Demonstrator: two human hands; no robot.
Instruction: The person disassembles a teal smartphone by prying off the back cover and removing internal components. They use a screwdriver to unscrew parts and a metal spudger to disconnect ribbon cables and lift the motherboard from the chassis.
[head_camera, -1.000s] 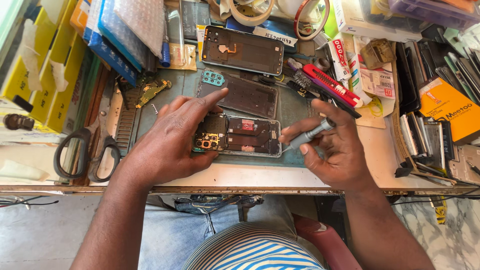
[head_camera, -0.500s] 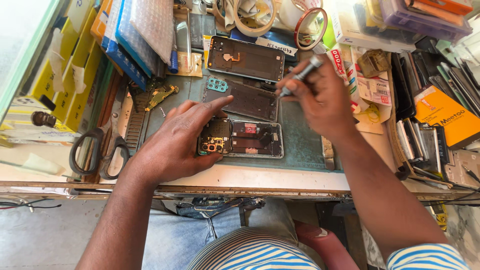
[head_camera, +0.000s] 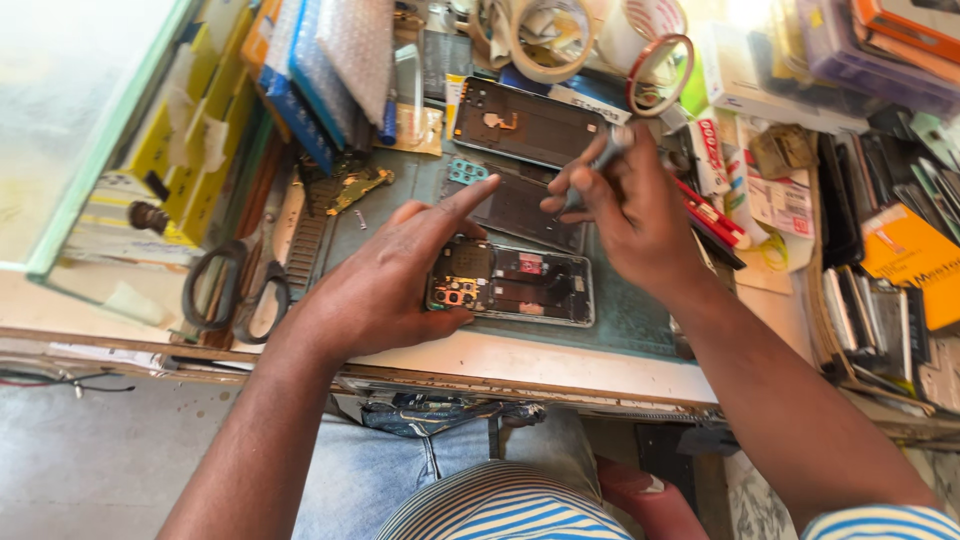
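A person's left hand (head_camera: 385, 285) rests on an opened smartphone (head_camera: 512, 285) lying flat on a green work mat (head_camera: 630, 315) near the front edge of a cluttered repair surface (head_camera: 520, 360), thumb against the phone's near edge and index finger stretched out over its camera end, the grip loose rather than closed around the device. The right hand (head_camera: 630, 215) hovers just beyond the phone, fingers pinched around a slim grey screwdriver (head_camera: 600, 160) held tilted, its tip hidden behind the fingers. Directly beneath that hand lies a dark phone back panel (head_camera: 515, 205), and beyond it a second dark phone frame (head_camera: 525, 125), both apart from the opened handset. A pair of black-handled scissors (head_camera: 235, 290) sits at the left edge of the mat, well apart from the phone, with stacked yellow boxes (head_camera: 190, 140) farther left. Rolls of tape (head_camera: 545, 40) crowd the back of the surface, and a red-handled tool (head_camera: 715, 220) lies just to the right of the right hand.
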